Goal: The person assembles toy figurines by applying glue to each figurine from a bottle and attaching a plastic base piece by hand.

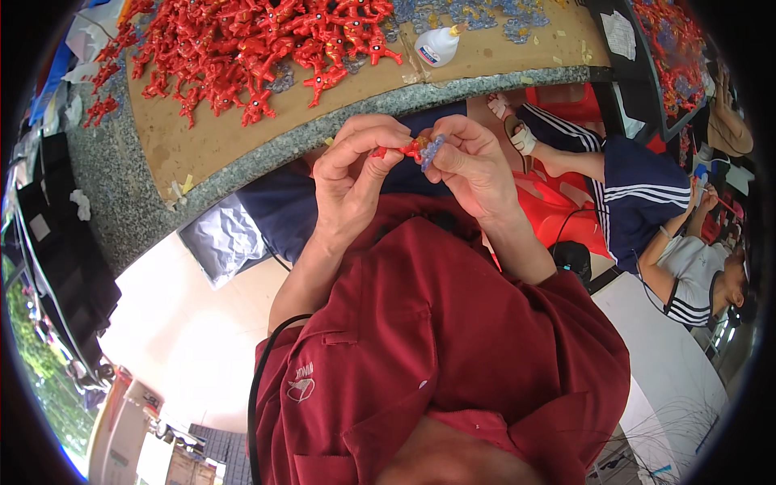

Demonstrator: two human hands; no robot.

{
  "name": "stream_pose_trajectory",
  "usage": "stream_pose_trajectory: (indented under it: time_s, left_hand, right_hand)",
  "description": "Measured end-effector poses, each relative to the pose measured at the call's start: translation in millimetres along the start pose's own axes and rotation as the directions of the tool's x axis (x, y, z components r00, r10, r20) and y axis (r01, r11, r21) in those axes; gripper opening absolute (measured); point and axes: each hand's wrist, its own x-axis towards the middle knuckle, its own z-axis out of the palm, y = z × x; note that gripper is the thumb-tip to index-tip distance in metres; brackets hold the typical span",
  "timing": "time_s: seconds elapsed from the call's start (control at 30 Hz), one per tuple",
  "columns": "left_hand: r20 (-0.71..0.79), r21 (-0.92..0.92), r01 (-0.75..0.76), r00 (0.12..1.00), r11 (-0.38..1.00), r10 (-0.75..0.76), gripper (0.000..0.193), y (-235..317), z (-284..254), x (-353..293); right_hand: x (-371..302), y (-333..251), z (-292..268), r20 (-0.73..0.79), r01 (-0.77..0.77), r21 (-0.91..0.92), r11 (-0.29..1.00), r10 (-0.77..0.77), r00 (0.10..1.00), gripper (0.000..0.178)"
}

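Note:
Between my hands, just off the table's front edge, are a small red plastic figure (pixel 415 149) and a translucent bluish plastic piece (pixel 432 152), touching each other. My left hand (pixel 356 166) is closed in a pinch on the red figure, fingertips together at its left end. The bluish piece is pinched between the thumb and fingers of my right hand (pixel 473 166). My fingers hide part of both pieces. Beyond my hands, a large heap of similar red figures (pixel 234 56) covers the left and middle of the cardboard-topped table (pixel 162 149).
A white squeeze bottle (pixel 439 45) with a yellowish tip lies on the cardboard. Several bluish pieces (pixel 517 28) are spread behind it. On the right stands a dark-rimmed tray (pixel 667 105) of red and blue parts. Another person (pixel 687 267) sits near a red stool (pixel 558 210).

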Motion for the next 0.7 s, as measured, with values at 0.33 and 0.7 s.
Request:
stream_pose_trajectory:
  time_s: [0.33,0.7]
  left_hand:
    - [0.023,-0.134,0.064,0.998,0.989,-0.062,0.015,-3,-5,2]
    - [0.051,-0.475,0.014,0.999,0.88,0.012,0.025,-9,-5,5]
  right_hand:
    - [-9,5,9,-0.011,0.209,-0.357,0.91,-0.228,0.974,0.022]
    - [-9,1,28,0.376,0.543,-0.811,0.219,-0.517,0.769,0.026]
